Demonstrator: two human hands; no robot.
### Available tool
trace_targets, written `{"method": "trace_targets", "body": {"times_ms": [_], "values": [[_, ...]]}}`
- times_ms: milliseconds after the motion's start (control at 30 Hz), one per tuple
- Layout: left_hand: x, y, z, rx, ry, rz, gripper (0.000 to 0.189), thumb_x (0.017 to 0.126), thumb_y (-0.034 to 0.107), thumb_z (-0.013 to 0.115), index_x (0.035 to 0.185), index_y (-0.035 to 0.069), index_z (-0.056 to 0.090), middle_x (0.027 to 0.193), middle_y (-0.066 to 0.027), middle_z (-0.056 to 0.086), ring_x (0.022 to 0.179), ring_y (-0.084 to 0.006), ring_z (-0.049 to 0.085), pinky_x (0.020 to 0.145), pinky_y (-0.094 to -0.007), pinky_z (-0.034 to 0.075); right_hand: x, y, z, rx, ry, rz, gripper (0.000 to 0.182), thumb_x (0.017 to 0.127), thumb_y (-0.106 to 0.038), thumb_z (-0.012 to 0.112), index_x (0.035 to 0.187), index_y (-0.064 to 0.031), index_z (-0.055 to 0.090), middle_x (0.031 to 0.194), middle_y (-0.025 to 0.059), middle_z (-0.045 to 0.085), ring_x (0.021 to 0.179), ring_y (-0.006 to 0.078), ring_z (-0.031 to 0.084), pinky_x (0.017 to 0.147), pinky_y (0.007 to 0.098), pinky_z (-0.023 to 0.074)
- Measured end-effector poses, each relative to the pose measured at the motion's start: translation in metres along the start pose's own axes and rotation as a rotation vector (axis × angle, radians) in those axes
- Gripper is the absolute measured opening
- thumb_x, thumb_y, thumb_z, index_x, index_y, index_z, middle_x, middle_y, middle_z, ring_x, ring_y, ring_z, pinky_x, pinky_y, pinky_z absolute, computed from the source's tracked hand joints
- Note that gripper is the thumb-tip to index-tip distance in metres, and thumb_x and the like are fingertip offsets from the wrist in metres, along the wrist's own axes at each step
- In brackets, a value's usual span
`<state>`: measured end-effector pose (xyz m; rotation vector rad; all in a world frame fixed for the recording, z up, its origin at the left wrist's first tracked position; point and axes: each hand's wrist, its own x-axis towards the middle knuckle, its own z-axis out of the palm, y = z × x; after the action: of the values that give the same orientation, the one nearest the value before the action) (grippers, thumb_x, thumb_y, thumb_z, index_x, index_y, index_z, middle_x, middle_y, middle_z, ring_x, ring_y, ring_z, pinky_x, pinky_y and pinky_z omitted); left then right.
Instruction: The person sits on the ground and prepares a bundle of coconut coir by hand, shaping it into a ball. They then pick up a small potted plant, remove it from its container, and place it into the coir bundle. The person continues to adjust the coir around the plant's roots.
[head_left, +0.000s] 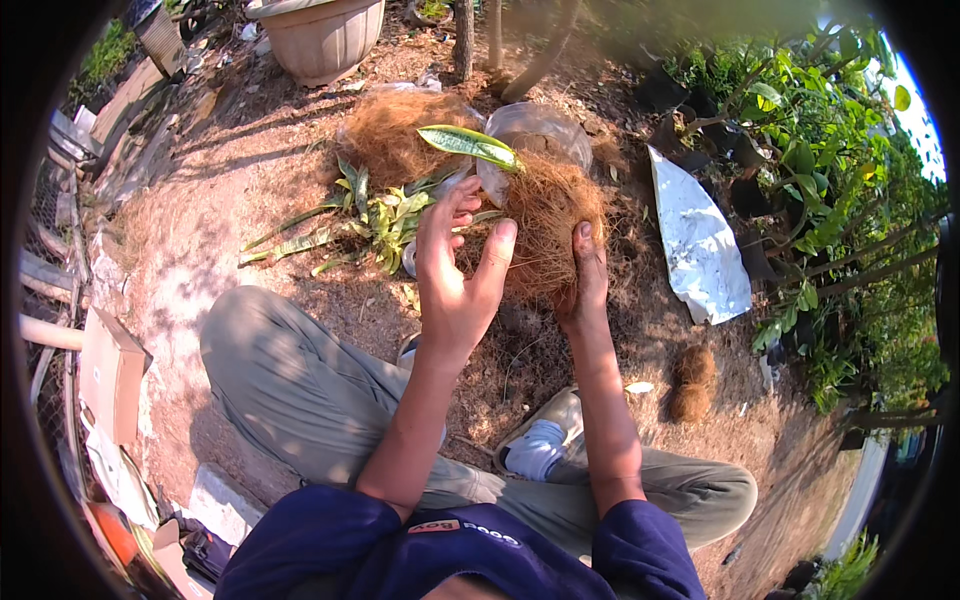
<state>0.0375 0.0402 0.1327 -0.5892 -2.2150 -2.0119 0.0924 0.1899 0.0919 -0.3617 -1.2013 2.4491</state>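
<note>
My right hand (587, 285) holds a clump of brown coconut fibre (551, 232) from its right side. From the top of the clump a variegated snake plant leaf (469, 144) sticks out toward the left. Just left of the clump, my left hand (456, 300) is raised with its thumb and fingers apart and nothing in its grasp. Beyond my hands lies a loose heap of coconut fibre (401, 135). A clear plastic tub (540, 124) stands behind the clump, partly hidden by it. Cut leaves and a pale green leafy plant (394, 221) lie on the soil left of my left hand.
A white sheet (697, 240) lies on the right beside leafy potted plants (817, 165). Nearer me are small brown fibre balls (694, 382). A large planter (322, 34) and thin tree trunks (463, 41) stand at the back. A cardboard box (112, 375) sits by the left fence.
</note>
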Motion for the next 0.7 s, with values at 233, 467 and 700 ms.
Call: {"method": "trace_targets", "body": {"times_ms": [233, 467, 700], "values": [[0.001, -0.047, 0.021, -0.800, -0.139, -0.432, 0.069, 0.089, 0.038, 0.072, 0.139, 0.002, 0.042, 0.127, -0.0125, 0.055, 0.116, -0.0196, 0.053, 0.097, -0.0357, 0.045, -0.011, -0.003, 0.027, -1.297, -0.240, -0.637, 0.070, 0.091, -0.017, 0.066, 0.149, -0.0009, 0.030, 0.140, 0.0267, 0.045, 0.129, 0.0405, 0.048, 0.103, 0.0450, 0.0449], [-0.002, -0.043, 0.015, -1.395, -0.148, -0.642, 0.057, 0.101, 0.051, 0.036, 0.136, 0.009, 0.049, 0.127, -0.0111, 0.060, 0.110, -0.0258, 0.063, 0.094, -0.0419, 0.054, -0.017, -0.001, 0.030, -1.134, -0.347, -0.788, 0.100, 0.080, -0.031, 0.079, 0.149, 0.0083, 0.018, 0.149, 0.0306, 0.030, 0.136, 0.0413, 0.039, 0.109, 0.0476, 0.0384], [0.003, -0.057, 0.010, -1.505, -0.108, -0.609, 0.060, 0.100, 0.055, 0.034, 0.134, 0.007, 0.051, 0.123, -0.0145, 0.061, 0.106, -0.0277, 0.065, 0.089, -0.0442, 0.057, -0.022, 0.005, 0.016, -1.411, -0.277, -1.351, 0.089, 0.058, -0.067, 0.083, 0.119, -0.0064, 0.061, 0.111, 0.0140, 0.053, 0.101, 0.0283, 0.053, 0.084, 0.0410, 0.0458]]}}
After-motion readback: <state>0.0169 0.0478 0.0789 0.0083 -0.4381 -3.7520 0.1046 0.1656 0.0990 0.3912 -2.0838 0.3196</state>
